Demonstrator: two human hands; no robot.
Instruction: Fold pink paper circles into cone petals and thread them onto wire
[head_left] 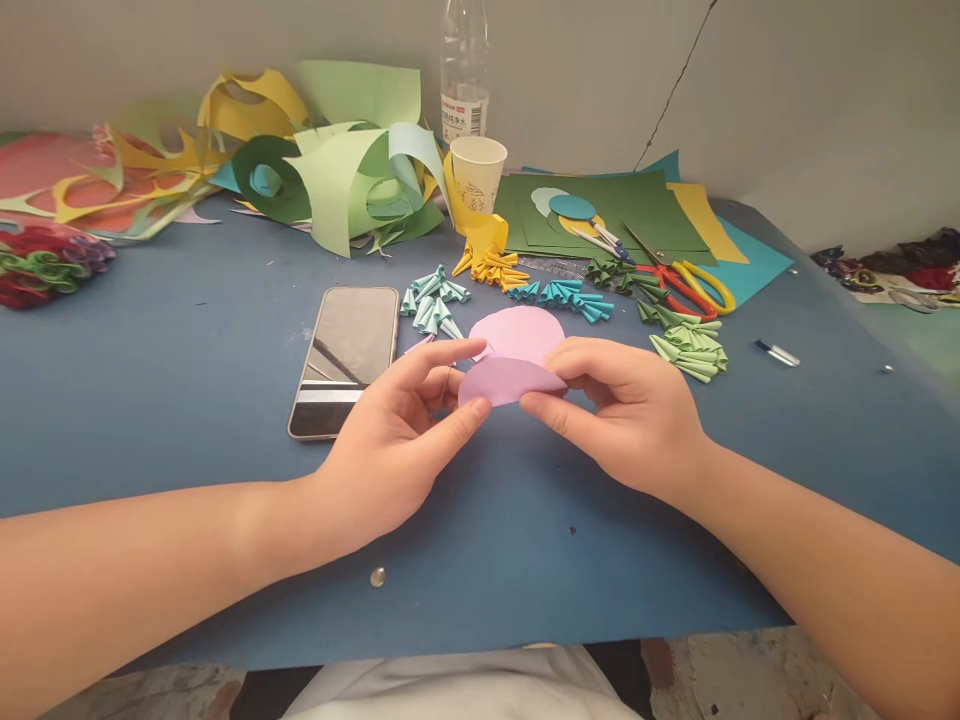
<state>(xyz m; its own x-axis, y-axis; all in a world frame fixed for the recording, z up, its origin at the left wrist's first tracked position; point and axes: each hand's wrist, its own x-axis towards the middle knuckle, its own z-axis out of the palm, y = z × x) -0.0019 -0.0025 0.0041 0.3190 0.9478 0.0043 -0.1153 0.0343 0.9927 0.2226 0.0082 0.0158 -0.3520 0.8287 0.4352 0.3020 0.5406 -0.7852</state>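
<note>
Between my two hands is a curved piece of purple paper [504, 380], its lower edge pinched at both sides. My left hand [409, 420] grips its left end with the thumb in front and the fingers behind. At the right end, my right hand [622, 410] closes thumb and fingers on the paper. Just behind lies a pink paper circle [525, 332] on the table. Little rolled paper cones surround it: pale blue cones [431, 300], yellow cones [491, 265], blue cones [562, 297] and light green cones [694, 347].
A phone [349, 355] lies left of my hands on the blue table [187, 400]. Behind stand a paper cup [478, 170] and a plastic bottle [463, 70]. Paper scraps [330, 180] heap at the back left. Scissors [682, 290] and green sheets [622, 205] lie back right.
</note>
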